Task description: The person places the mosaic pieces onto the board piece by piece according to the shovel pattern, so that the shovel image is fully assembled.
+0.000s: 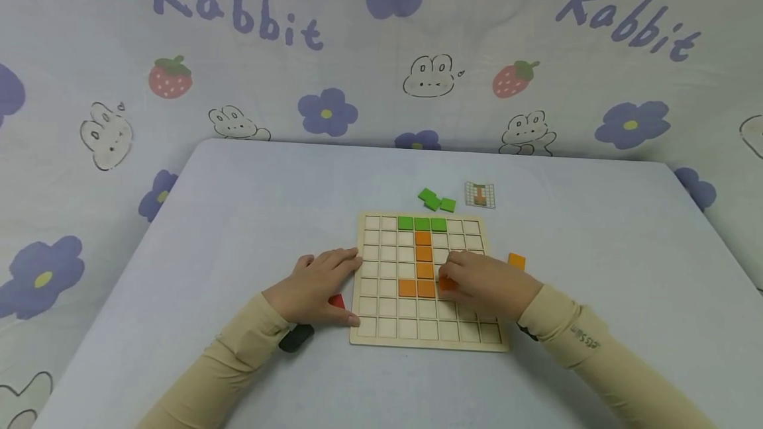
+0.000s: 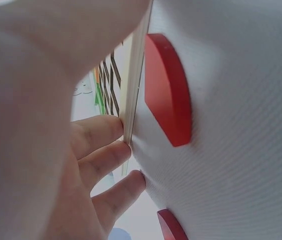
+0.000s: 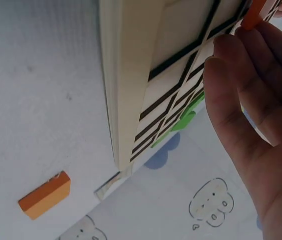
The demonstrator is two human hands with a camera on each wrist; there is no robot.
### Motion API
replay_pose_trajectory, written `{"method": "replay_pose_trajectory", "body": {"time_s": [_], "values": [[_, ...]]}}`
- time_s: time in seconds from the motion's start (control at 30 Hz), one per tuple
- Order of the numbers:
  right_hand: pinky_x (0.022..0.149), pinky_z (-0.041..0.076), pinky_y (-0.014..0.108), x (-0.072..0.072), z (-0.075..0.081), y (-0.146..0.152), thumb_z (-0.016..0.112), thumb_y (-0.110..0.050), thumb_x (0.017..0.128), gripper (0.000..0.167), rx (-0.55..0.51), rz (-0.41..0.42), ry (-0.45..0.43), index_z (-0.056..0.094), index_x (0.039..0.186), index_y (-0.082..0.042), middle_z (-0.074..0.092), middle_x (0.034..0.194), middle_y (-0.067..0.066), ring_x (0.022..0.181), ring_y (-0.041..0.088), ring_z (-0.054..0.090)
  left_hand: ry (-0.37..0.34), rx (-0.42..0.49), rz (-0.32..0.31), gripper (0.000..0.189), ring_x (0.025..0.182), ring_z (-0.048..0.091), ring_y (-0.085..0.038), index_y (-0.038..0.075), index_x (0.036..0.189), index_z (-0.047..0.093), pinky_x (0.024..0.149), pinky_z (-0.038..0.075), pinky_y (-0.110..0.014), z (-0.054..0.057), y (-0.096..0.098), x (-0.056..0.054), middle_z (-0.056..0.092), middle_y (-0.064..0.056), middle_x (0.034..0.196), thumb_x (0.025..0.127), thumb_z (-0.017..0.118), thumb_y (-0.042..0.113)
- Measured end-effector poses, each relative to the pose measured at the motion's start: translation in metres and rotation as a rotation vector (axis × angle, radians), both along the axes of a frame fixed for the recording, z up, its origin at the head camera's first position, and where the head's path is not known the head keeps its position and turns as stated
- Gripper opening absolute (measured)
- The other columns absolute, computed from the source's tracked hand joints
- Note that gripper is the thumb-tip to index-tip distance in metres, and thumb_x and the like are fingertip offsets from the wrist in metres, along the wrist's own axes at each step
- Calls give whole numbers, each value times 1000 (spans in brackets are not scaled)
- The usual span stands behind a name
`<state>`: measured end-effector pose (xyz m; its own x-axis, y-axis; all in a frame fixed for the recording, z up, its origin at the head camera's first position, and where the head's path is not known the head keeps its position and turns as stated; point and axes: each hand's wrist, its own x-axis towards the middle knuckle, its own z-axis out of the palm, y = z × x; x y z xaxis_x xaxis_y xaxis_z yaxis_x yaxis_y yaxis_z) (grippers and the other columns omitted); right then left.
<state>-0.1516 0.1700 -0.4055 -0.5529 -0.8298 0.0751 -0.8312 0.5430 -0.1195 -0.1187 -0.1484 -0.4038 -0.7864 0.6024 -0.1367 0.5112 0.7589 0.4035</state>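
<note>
A square wooden grid board (image 1: 387,328) lies on the table. Its top row bears green tiles (image 1: 422,224); a column of orange tiles (image 1: 424,253) runs down from them, with one more orange tile (image 1: 407,288) beside its foot. My left hand (image 1: 316,286) rests against the board's left edge, fingers spread. Under that hand a red tile (image 2: 168,90) lies on the table beside the board. My right hand (image 1: 485,277) pinches an orange tile (image 3: 252,16) over the cell just right of the column's foot; the fingers partly hide it.
Loose green tiles (image 1: 432,202) lie behind the board, next to a small printed pattern card (image 1: 479,194). Another orange tile (image 1: 516,261) is on the table to the right of the board. A second red piece (image 2: 171,225) shows in the left wrist view.
</note>
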Motion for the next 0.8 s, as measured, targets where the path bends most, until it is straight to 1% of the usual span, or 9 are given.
{"method": "replay_pose_trajectory", "body": {"time_s": [0.2,0.4,0.63,0.8], "values": [[76,51,26,2,0,-2,70,-32,88,27,39,-12,-1,65,104,-11,58,93,-3,81,9,53,3,-5,0,88,140,30,-33,5,146,36,101,26,-64,0,1,0,32,-13,153,80,73,49],[74,50,27,3,1,-3,70,-34,88,28,57,-5,27,65,104,-12,57,91,-4,79,9,51,-7,-7,5,89,140,30,-33,4,146,36,101,26,-65,0,1,1,32,-13,153,79,74,49],[73,51,26,4,0,-2,71,-32,86,28,34,6,62,65,104,-12,57,92,-3,79,9,51,-13,-4,5,88,140,30,-33,5,146,36,101,25,-65,1,1,0,32,-12,153,79,73,49],[73,50,25,3,-1,0,71,-38,85,31,14,15,67,65,103,-12,56,91,-4,79,8,51,-12,-7,3,88,140,30,-33,5,146,36,101,26,-65,2,1,0,31,-13,153,79,73,49]]}}
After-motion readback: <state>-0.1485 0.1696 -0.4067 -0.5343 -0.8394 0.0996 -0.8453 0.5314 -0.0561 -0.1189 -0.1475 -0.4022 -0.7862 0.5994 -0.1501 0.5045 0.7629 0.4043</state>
